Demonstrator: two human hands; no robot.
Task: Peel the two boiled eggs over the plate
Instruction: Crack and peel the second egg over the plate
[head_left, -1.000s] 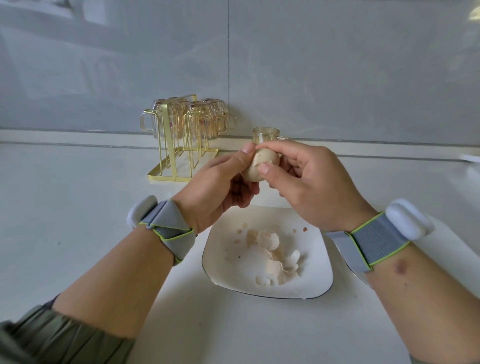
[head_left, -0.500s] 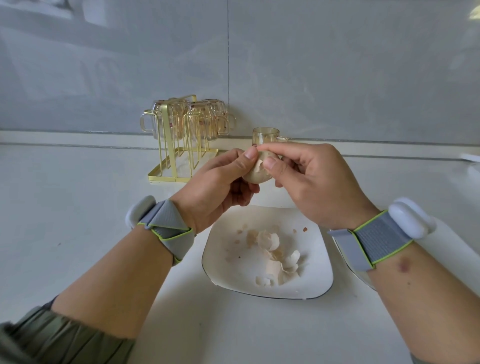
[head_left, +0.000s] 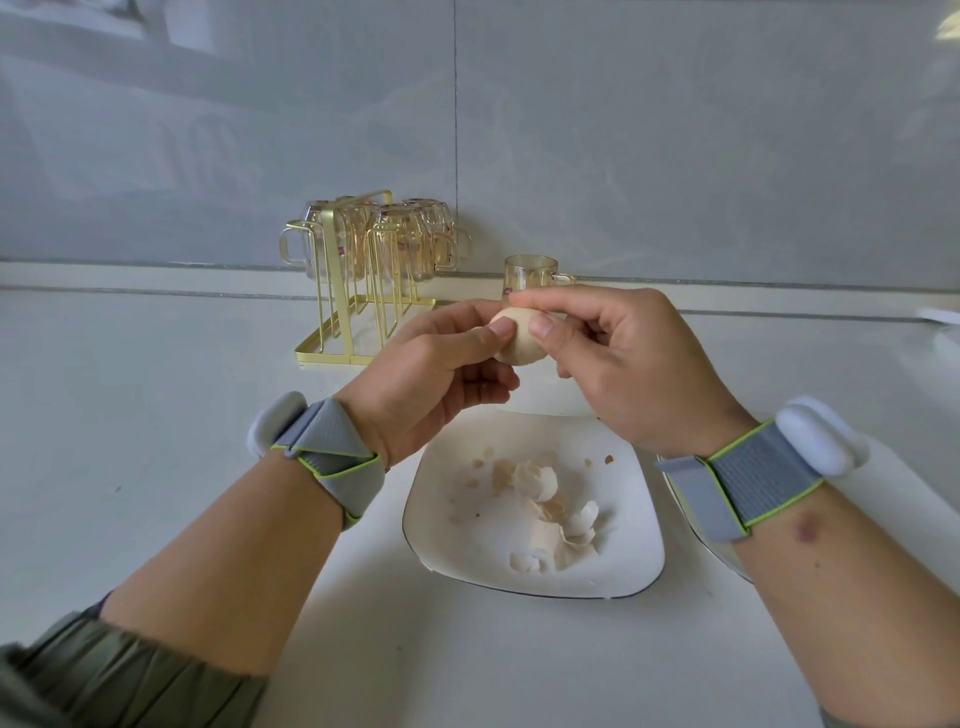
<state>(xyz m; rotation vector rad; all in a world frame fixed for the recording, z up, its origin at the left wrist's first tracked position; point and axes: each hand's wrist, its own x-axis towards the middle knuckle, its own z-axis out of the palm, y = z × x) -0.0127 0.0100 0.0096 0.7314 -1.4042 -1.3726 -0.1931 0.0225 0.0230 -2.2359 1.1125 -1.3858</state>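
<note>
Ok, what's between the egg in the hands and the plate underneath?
Nothing solid. In the head view the egg is held in the air above the far edge of the plate; only the left hand's curled fingers hang below it.

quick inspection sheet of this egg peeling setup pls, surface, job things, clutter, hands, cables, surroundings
surface: pale countertop, dry as far as seen
job's things: one egg held above the far edge of the white plate; shell pieces lie in the plate; a second egg is not in view
clutter: gold rack holding glass cups at the back; single glass cup behind the hands
hands: left hand and right hand both pinch the egg
cables: nothing seen
surroundings: grey tiled wall; grey wristbands on both wrists
</note>
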